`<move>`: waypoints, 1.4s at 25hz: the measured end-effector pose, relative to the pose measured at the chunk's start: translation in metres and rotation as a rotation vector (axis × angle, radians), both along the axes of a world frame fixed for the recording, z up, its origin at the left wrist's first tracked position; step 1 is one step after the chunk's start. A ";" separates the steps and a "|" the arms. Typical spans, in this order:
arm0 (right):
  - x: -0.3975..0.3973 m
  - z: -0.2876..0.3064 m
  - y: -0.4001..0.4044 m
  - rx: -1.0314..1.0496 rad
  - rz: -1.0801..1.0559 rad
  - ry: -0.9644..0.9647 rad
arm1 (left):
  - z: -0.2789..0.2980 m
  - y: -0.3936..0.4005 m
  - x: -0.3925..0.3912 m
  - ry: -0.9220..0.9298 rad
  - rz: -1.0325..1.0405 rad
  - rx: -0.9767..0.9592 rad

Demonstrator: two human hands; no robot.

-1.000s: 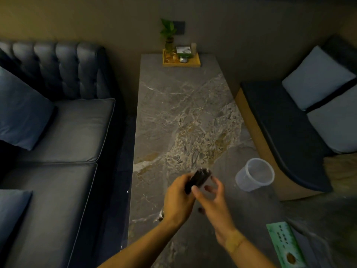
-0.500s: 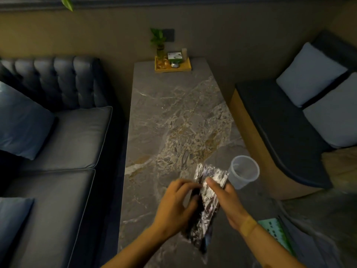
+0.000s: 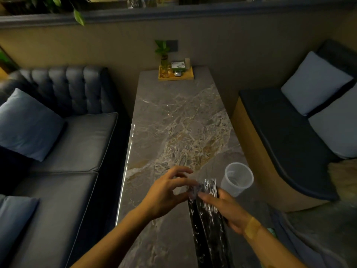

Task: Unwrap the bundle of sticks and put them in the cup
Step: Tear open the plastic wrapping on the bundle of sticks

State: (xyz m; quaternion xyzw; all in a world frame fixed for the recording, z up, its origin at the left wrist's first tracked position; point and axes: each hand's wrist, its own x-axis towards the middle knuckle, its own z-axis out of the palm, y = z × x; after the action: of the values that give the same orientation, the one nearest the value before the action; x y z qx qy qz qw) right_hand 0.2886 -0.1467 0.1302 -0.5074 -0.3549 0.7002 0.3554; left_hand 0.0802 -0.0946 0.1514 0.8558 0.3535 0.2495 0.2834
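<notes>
I take the cup (image 3: 238,178) as my landmark: a translucent plastic tumbler, ribbed, standing upright on the veined grey marble bench (image 3: 173,122). Well to its left sits the dark tufted leather sofa (image 3: 63,136) with a soft blue cushion (image 3: 27,124). Nearer, still left of the cup, my left hand (image 3: 166,192) has its fingers spread, thumb and forefinger pinching the crinkled top edge of the wrapper. Just beside the cup, on its near left, the bundle of sticks (image 3: 207,213) is a long dark roll in glossy, crumpled film, silvery at its top end. My right hand (image 3: 226,209) is wrapped around it from the cup side, with a tan plaster on the wrist.

Half a second ago the film was fanned out wide; now it lies drawn in closer along the roll.

The sticks themselves are hidden by the film, and the roll's lower end is cut off by the frame.
</notes>
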 end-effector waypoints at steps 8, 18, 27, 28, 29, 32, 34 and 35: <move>0.014 0.007 0.004 0.072 0.245 0.071 | 0.004 0.000 0.013 -0.378 0.244 -0.330; 0.011 0.001 0.016 0.079 0.284 -0.015 | 0.006 0.006 0.030 -0.709 0.594 -0.996; 0.008 0.000 0.013 0.037 0.329 -0.041 | -0.003 0.001 0.031 -0.766 0.553 -1.074; 0.007 0.000 0.013 0.041 0.345 -0.045 | -0.004 0.003 0.033 -0.788 0.606 -1.065; 0.006 -0.001 0.012 0.055 0.346 -0.046 | -0.005 0.004 0.034 -0.806 0.639 -1.065; -0.002 -0.005 0.009 0.148 0.218 -0.158 | -0.007 0.003 0.037 -0.832 0.742 -1.041; -0.010 -0.006 0.009 0.219 0.066 -0.259 | -0.011 0.001 0.041 -0.831 0.808 -1.007; -0.014 -0.007 0.010 0.250 0.011 -0.283 | -0.011 -0.001 0.044 -0.843 0.818 -0.995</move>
State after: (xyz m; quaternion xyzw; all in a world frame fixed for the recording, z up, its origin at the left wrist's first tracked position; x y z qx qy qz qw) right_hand 0.2749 -0.1366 0.1235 -0.5507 -0.4885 0.5741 0.3584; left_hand 0.1238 -0.0951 0.1405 0.2613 0.5744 0.4514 0.6309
